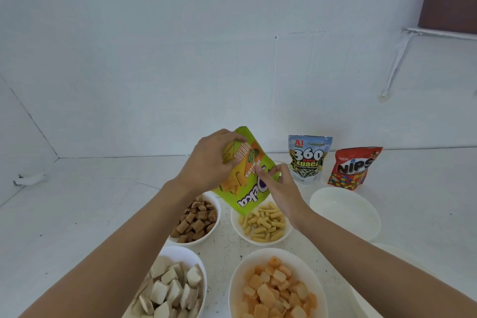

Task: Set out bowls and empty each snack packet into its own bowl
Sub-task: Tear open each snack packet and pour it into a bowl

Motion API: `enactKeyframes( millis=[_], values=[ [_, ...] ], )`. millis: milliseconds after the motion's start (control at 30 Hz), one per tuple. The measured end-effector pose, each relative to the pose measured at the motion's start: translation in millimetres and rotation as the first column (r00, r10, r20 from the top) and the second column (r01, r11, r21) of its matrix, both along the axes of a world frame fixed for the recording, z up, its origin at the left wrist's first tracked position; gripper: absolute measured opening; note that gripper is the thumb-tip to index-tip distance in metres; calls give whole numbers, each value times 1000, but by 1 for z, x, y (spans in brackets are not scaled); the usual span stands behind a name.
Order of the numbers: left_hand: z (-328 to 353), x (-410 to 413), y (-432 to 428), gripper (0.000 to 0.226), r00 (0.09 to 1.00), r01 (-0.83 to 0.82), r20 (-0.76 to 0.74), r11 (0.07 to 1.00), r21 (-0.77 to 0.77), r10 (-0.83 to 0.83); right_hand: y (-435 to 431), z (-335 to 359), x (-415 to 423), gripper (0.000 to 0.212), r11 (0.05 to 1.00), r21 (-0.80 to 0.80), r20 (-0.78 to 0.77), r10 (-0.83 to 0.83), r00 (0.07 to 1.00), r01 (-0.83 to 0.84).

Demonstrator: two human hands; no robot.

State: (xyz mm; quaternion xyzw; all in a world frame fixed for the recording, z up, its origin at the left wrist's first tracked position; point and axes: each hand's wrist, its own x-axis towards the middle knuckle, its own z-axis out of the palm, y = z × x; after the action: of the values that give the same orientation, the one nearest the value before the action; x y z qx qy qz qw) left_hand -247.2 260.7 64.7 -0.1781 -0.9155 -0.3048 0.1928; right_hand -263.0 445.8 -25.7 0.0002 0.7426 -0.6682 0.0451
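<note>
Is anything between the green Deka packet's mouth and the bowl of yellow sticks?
Nothing visible does. The Deka packet hangs mouth-down directly over the far side of the bowl of yellow sticks.

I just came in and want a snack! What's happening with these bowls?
A person tips a green Deka packet upside down over a white bowl of yellow stick snacks. The left hand grips its upper end; the right hand pinches its side. Three more bowls already hold snacks. One white bowl is empty, and the 360 Kuaci packet and Nips packet stand behind.
</note>
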Motion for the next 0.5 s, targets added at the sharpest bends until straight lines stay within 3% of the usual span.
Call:
enactKeyframes(
  millis=[200,367,500],
  values=[
    [15,0,-6,43,1000,-19,-2,969,245,21,-1,17,-3,53,993,-121,-73,-8,997,-1],
    [10,2,-6,43,999,-26,31,975,219,19,3,5,-4,66,995,-95,-72,6,997,-13],
    [-7,7,-3,66,996,45,79,996,83,-52,3,-4,-2,76,999,-41,-58,-19,998,17]
  ],
)
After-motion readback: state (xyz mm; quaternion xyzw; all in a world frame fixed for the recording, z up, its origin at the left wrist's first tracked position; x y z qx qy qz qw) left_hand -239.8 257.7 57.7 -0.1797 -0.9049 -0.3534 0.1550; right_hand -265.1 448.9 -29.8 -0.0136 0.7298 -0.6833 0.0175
